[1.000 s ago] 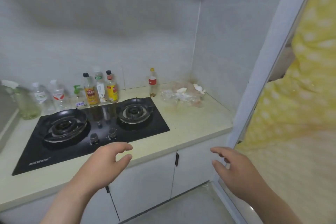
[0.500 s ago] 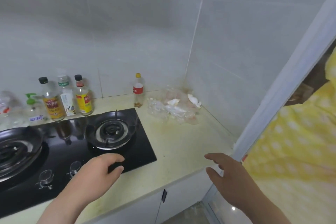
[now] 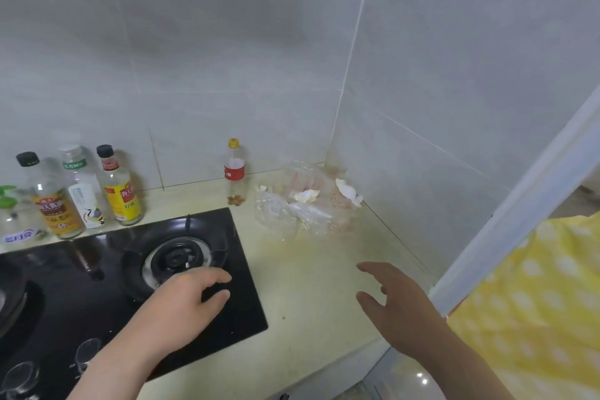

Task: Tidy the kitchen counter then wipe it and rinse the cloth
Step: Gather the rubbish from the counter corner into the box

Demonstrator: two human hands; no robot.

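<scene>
- Over the last second the view has closed in on the right end of the counter (image 3: 311,295); the far-left bottles and the left burner have dropped out of frame, and the corner clutter now sits near the centre.
- The left hand (image 3: 181,305) has moved forward from the counter's front edge to a position over the black hob (image 3: 246,312), near the right burner (image 3: 177,258). Its fingers are loosely curled and it holds nothing; contact with the glass cannot be confirmed.
- The right hand (image 3: 394,308) has advanced from beyond the counter's edge to above the bare counter surface, fingers spread and relaxed, empty, pointing toward the corner.
- The crumpled clear plastic bag (image 3: 302,204) with white scraps lies in the back right corner against the wall, just beside the small red-labelled bottle (image 3: 235,172).
- Three condiment bottles (image 3: 84,191) stand along the back wall behind the hob.
- Judgement: the tidying step is only starting. The bag is the likely first item to clear; no cloth is in view, so wiping is not yet possible.
</scene>
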